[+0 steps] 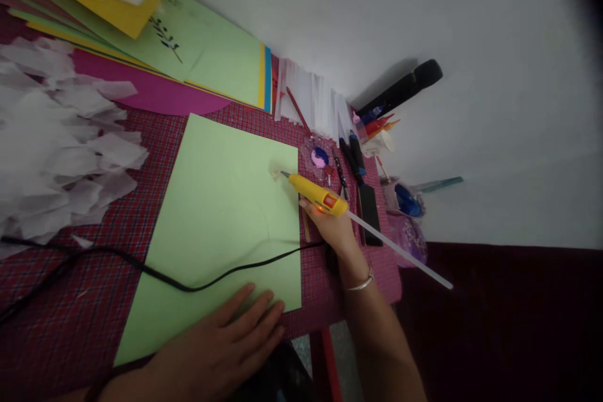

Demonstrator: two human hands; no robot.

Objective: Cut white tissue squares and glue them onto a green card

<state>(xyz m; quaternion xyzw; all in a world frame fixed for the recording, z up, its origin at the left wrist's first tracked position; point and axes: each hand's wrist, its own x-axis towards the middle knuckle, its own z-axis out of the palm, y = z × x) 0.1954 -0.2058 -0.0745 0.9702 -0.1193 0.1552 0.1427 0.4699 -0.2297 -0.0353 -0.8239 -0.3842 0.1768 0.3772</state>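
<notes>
A light green sheet of paper (226, 201) lies on the checked tablecloth in front of me. My right hand (332, 226) is wrapped round a yellow hot glue gun (313, 193), whose dark nozzle points left over the upper right part of the sheet. A small blob of glue (276, 173) sits near the nozzle tip. From the gun's back end sticks a long white glue stick (400, 251). My left hand (230, 339) rests flat on the sheet's lower edge, fingers stretched, holding nothing. The gun's black cord (188, 287) crosses the sheet.
Torn white paper pieces (66, 144) are heaped at the left. Stacked coloured sheets (221, 69) lie at the back against the wall. A paint palette (319, 156), a dark red pencil (298, 110) and a black flat-bladed tool (370, 213) are near the right table edge.
</notes>
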